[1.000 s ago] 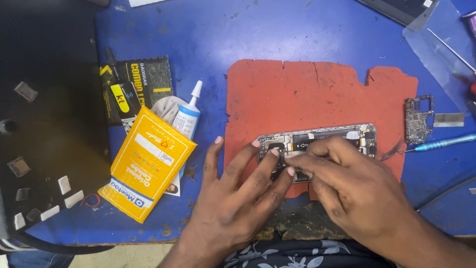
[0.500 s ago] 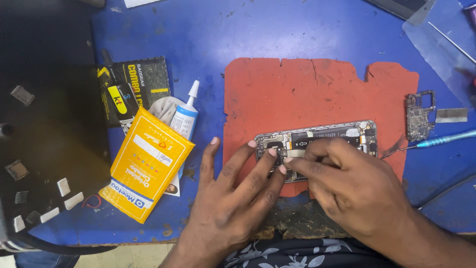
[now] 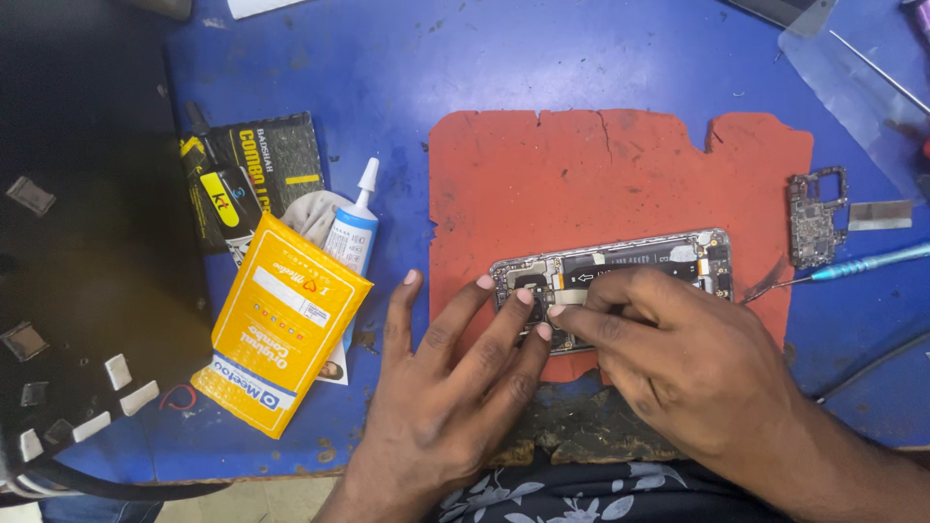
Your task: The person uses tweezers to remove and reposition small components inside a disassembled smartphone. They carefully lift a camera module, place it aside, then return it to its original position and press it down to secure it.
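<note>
Phone [image 3: 620,276] lengthwise left-right, seemingly face-down.

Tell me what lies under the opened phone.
The opened phone lies flat on a red mat, which rests on the blue table. The left hand and right hand cover the phone's near edge, so the mat there is hidden.

Two hands, the left hand [image 3: 455,387] and the right hand [image 3: 678,358]. One open phone [image 3: 668,260]. One red mat [image 3: 620,184]. One yellow packet [image 3: 283,324]. One glue tube [image 3: 354,232]. One small circuit board [image 3: 816,215]. One blue tool [image 3: 862,263].
</note>
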